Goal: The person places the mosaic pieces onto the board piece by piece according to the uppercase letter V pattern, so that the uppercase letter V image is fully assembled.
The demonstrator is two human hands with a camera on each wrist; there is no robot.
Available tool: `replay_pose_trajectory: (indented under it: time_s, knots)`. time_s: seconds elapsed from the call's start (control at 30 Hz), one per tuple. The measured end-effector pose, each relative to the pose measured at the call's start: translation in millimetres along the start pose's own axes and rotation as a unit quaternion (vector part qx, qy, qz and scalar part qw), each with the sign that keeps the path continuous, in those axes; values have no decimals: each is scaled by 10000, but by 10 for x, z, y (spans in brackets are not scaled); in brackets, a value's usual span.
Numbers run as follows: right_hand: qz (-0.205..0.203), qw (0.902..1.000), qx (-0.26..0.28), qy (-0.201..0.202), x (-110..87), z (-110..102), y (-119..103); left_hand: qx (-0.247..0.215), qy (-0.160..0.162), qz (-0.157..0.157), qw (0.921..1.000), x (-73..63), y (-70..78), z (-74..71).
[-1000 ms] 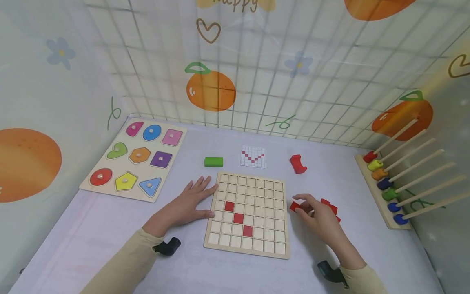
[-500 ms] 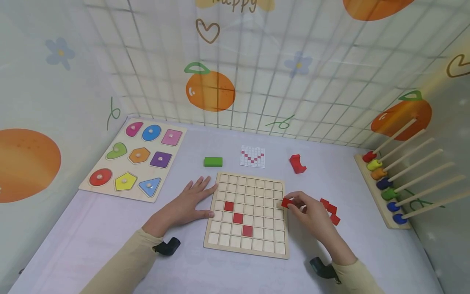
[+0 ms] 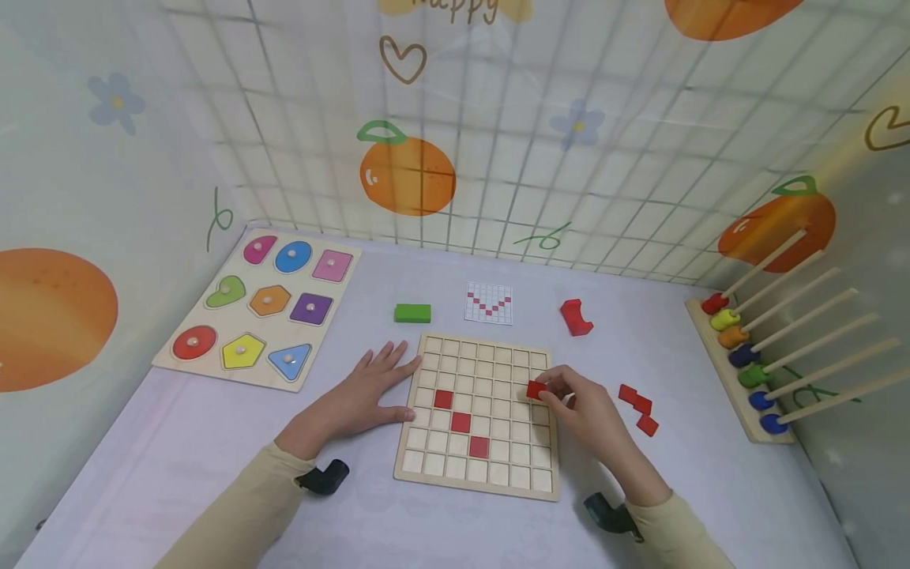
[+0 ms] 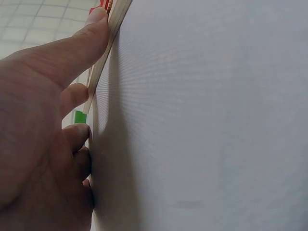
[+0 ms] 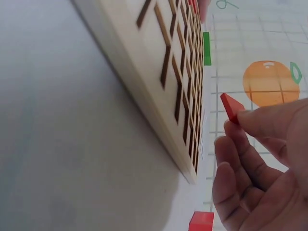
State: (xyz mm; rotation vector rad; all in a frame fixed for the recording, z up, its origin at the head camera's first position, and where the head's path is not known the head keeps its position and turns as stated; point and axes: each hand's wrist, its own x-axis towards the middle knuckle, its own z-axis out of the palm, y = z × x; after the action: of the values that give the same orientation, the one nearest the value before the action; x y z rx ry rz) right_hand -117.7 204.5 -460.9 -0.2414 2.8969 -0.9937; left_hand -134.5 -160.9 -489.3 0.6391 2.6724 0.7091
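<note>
A wooden grid board [image 3: 490,484] lies mid-table, with three red square tiles set in a diagonal, one of them a red tile [image 3: 460,423] in the middle. My left hand [image 3: 359,399] lies spread at the board's left edge, thumb and fingertip touching its rim. Over the board's right side, my right hand [image 3: 584,407] pinches another red tile [image 3: 536,390] between thumb and finger. The right wrist view shows that held tile [image 5: 231,107] tilted above the grid. Three loose red tiles [image 3: 642,404] lie right of the right hand.
Behind the board sit a green block [image 3: 413,314], a pattern card [image 3: 489,303] with a red V, and a red arch block [image 3: 577,317]. A shape puzzle [image 3: 259,365] is at the left. At the right stands a bead rack [image 3: 742,379] with upright pegs.
My right hand has moved left from beside the loose tiles to over the board's right side, carrying the pinched red tile. My left hand has stayed in place.
</note>
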Motion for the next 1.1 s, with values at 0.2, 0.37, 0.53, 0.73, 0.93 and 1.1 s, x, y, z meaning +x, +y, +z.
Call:
replay_pose_trajectory:
  time_s: [0.2, 0.37, 0.53, 0.73, 0.93, 1.1]
  knots:
    - [-118, 9999, 93, -54, 38, 49, -85, -17, 2, 4, 10000, -2, 0, -5]
    - [-159, 9996, 205, -105, 69, 106, -143, -15, 3, -25, 10000, -2, 4, -7]
    - [-207, 9992, 324, -146, 85, 145, -206, -4, 4, -41, 10000, 2, 2, -3]
    - [-337, 9983, 402, -235, 133, 195, -272, 5, 17, -35, 10000, 4, -3, 0]
    - [-499, 9973, 476, -251, 187, 263, -352, -18, 42, -24, 10000, -2, -5, 1]
    - [-535, 9960, 642, -311, 231, 327, -425, -10, 34, -33, 10000, 0, -5, 2]
